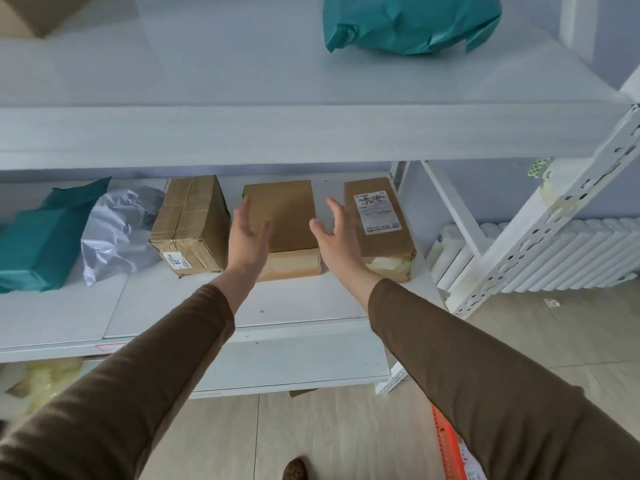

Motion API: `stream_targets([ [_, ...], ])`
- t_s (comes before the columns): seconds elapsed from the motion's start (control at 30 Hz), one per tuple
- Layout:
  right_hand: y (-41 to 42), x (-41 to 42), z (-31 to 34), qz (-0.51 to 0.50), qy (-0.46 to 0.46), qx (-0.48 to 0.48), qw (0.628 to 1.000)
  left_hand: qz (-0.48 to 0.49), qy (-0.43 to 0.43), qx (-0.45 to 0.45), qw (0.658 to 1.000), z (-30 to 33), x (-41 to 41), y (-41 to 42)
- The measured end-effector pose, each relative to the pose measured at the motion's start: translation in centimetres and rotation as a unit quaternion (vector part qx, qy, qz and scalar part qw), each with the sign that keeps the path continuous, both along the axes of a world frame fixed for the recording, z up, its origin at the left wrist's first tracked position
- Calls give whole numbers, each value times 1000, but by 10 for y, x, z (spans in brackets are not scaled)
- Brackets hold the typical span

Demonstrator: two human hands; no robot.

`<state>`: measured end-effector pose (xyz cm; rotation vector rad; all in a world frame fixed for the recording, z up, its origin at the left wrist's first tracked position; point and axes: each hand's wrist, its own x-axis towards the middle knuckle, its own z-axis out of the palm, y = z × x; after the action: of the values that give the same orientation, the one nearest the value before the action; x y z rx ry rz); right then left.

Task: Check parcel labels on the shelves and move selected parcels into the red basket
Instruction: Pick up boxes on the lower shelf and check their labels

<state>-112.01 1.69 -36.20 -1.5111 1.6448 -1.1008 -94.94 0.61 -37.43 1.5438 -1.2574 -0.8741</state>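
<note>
The white metal shelving point(311, 133) is filling most of the view, its middle shelf point(173, 306) carrying a row of parcels at a height both arms are reaching comfortably. On the top shelf a crumpled teal bag point(408, 22) is sitting well back. On the middle shelf, running left to right, a second teal bag point(38, 244) and a grey plastic mailer point(117, 233) are lying slumped against each other, then a taped carton point(190, 225) is showing a small sticker on its near end, then a plain brown box point(282, 216) is sitting with no label showing on its upper face, and lastly a narrow labelled box point(377, 220) is lying label up, so it is readable without being touched.

The plain brown box, probably the one being checked, is getting the attention. The left hand point(247, 232) and the right hand point(334, 233) are both spread wide and holding nothing, palms turned inward on either side of it, apparently closing in to lift or turn it and find its label. Whether either palm is already touching the cardboard is unclear.

The red basket point(446, 448) is only showing as an orange-red edge on the floor by the right sleeve, near enough for a short carry.
</note>
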Motion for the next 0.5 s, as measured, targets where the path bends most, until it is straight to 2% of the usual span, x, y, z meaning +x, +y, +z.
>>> stream_targets([
  [0.13, -21, 15, -13, -5, -79, 145, 986, 2, 44, 122, 992, -12, 25, -14],
  [0.3, -30, 16, -28, -7, -132, 266, 955, -9, 153, 261, 953, -29, 39, -23],
  [0.4, -26, 17, -32, 11, -185, 298, 936, -36, 204, 283, 936, -31, 39, -19],
  [0.5, -15, 18, -29, 17, -193, 288, 938, -52, 217, 264, 938, -27, 38, -9],
])
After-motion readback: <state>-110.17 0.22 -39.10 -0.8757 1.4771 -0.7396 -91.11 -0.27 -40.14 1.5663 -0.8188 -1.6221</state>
